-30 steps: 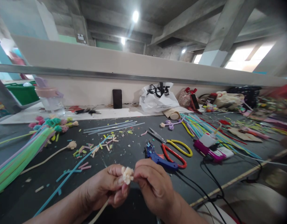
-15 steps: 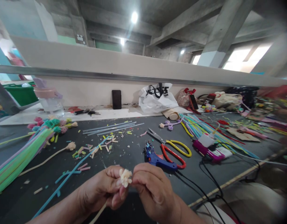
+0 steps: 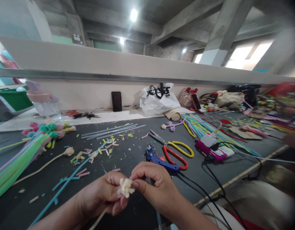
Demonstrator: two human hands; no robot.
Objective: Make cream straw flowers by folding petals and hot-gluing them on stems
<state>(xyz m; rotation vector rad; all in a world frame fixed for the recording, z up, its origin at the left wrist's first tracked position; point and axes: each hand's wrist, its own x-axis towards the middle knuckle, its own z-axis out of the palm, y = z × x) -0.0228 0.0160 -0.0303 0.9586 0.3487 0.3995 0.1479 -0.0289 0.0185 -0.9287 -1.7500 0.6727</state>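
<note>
My left hand (image 3: 109,195) is closed round the top of a cream chenille flower (image 3: 126,187), whose thin stem hangs down below the fingers. At the right side of its petals, my right hand (image 3: 155,188) pinches with thumb and forefinger; whether a small piece is between the tips is hidden. Just beyond the right hand lies a blue glue gun (image 3: 162,161), next to scissors (image 3: 177,150) with red and yellow handles. To the left, a second cream flower (image 3: 69,151) on a long stem rests on the dark table.
Cut chenille bits (image 3: 109,147) and clear glue sticks (image 3: 114,130) lie mid-table. A bundle of coloured chenille flowers (image 3: 51,129) is at left. At the back stand a phone (image 3: 116,101) and a white bag (image 3: 159,100). Black cables (image 3: 200,196) run past a purple power strip (image 3: 211,151).
My right hand's fingers have shifted, with thumb and forefinger now stretched further toward the flower. The flower has turned slightly in my left hand. The whole view has drifted a little.
</note>
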